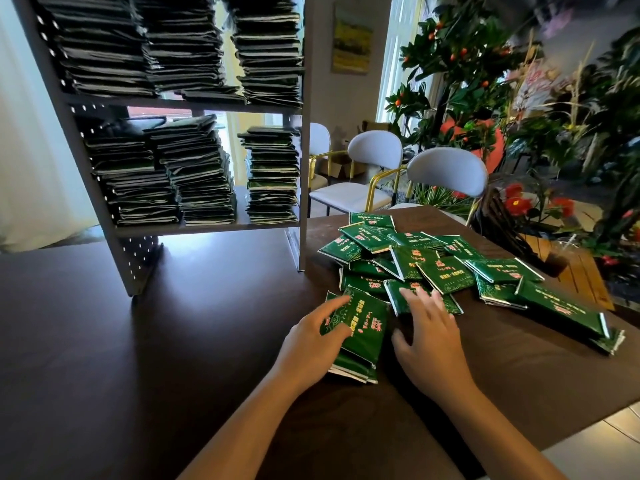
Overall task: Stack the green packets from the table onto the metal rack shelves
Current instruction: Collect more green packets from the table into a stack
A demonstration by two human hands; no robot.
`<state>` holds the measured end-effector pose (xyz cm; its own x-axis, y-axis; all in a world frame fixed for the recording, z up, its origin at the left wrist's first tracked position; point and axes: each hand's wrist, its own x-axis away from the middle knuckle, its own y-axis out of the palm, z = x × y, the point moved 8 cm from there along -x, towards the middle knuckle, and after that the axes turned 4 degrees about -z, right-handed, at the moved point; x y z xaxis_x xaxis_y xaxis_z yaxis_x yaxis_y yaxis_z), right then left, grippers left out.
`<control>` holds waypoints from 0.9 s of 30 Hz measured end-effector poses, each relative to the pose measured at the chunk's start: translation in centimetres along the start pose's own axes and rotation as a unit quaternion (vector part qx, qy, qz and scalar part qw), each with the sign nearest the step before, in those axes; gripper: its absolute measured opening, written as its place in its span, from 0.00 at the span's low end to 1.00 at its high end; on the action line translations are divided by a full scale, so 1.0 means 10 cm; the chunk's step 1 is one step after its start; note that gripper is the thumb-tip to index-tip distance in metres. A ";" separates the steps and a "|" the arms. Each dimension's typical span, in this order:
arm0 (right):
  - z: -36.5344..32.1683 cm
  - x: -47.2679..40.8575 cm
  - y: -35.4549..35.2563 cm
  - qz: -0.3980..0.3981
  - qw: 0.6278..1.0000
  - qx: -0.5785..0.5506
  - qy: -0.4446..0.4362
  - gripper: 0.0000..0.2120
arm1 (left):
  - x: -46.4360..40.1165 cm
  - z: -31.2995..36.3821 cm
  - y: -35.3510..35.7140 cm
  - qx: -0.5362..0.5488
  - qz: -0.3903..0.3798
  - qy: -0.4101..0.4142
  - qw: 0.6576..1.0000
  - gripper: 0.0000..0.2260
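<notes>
A loose heap of green packets [433, 268] with red and gold print lies on the dark brown table [173, 341], right of centre. My left hand [311, 337] grips a small stack of green packets [363, 334], thumb on top and fingers at its left edge. To the right, my right hand [429, 334] reaches with spread, straight fingers onto a single green packet [401, 299] at the heap's near edge. The grey metal rack [104, 209] stands at the back left; both visible shelves carry tall stacks of packets.
Three pale chairs [446, 171] with gold legs stand behind the table. Plants with red flowers and orange fruit [519, 133] fill the right side. A dark basket [512, 237] sits off the table's far right corner. The table's right edge runs close to my right forearm.
</notes>
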<state>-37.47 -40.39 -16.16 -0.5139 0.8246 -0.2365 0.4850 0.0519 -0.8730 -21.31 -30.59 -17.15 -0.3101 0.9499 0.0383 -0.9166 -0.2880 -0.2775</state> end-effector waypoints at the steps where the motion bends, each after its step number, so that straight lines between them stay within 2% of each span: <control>1: 0.03 -0.02 0.06 -0.043 0.998 0.022 0.026 0.30 | 0.01 0.01 0.00 -0.012 0.002 0.000 1.000 0.19; 3: 0.06 -0.02 0.13 -0.083 0.994 0.056 0.049 0.27 | 0.01 0.01 -0.01 -0.008 0.010 -0.001 1.000 0.17; 4: 0.05 -0.02 0.10 -0.063 0.996 0.051 0.048 0.25 | 0.02 0.01 -0.02 0.001 0.016 0.001 1.000 0.16; 8: -0.04 0.07 -0.19 0.111 0.994 -0.015 -0.019 0.12 | 0.04 0.03 -0.06 0.005 0.046 0.017 0.999 0.14; 10: -0.04 0.07 -0.15 0.092 0.995 -0.013 -0.022 0.16 | 0.03 0.01 -0.06 -0.011 0.045 0.015 0.999 0.14; 13: -0.03 0.00 0.04 -0.015 0.998 0.054 -0.008 0.33 | 0.02 -0.02 -0.05 -0.008 0.037 0.010 0.999 0.15; 15: -0.05 0.00 0.08 -0.040 0.998 0.054 -0.009 0.35 | 0.01 -0.03 -0.05 -0.009 0.034 0.009 0.999 0.16; 21: -0.02 0.05 -0.02 0.009 0.999 0.034 0.009 0.24 | 0.00 -0.03 -0.06 -0.032 0.047 0.017 0.998 0.14; 25: -0.11 0.09 -0.07 0.067 0.996 0.041 -0.035 0.13 | -0.01 -0.04 -0.06 -0.020 0.040 0.015 0.999 0.12; 27: -0.11 0.11 -0.13 0.110 0.992 0.031 -0.047 0.11 | -0.01 -0.02 -0.03 -0.030 0.027 0.016 0.999 0.10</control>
<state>-37.89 -38.94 -14.86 -0.4661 0.7556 -0.4602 0.5491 -0.1609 -0.8201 -20.92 -30.54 -17.24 -0.3506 0.9365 -0.0083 -0.8815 -0.3330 -0.3348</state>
